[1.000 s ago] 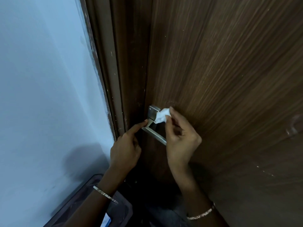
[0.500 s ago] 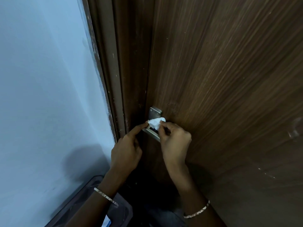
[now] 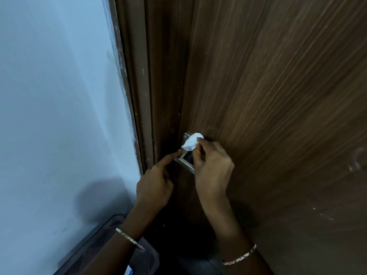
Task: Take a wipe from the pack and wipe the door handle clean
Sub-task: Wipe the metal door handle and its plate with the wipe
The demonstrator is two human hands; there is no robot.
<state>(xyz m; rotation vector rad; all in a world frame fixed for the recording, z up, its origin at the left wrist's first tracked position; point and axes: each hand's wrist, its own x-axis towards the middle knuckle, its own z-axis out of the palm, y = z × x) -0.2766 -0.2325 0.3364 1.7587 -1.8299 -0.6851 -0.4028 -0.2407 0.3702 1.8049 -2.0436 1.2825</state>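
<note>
A silver metal door handle (image 3: 183,162) sits on the dark wooden door (image 3: 278,96), near its left edge. My right hand (image 3: 211,167) pinches a crumpled white wipe (image 3: 191,144) and presses it against the handle's square back plate. My left hand (image 3: 154,183) has its index finger stretched out, the tip touching the near end of the handle lever; its other fingers are curled under. The lever's right part is hidden behind my right hand.
A brown door frame (image 3: 143,96) runs up the left of the door, beside a pale blue wall (image 3: 55,96). A dark plastic bin (image 3: 103,245) stands on the floor at the lower left, under my left forearm.
My right hand dipped down the handle with the wipe, then moved back up onto the back plate. My left index finger has stayed on the lever's end.
</note>
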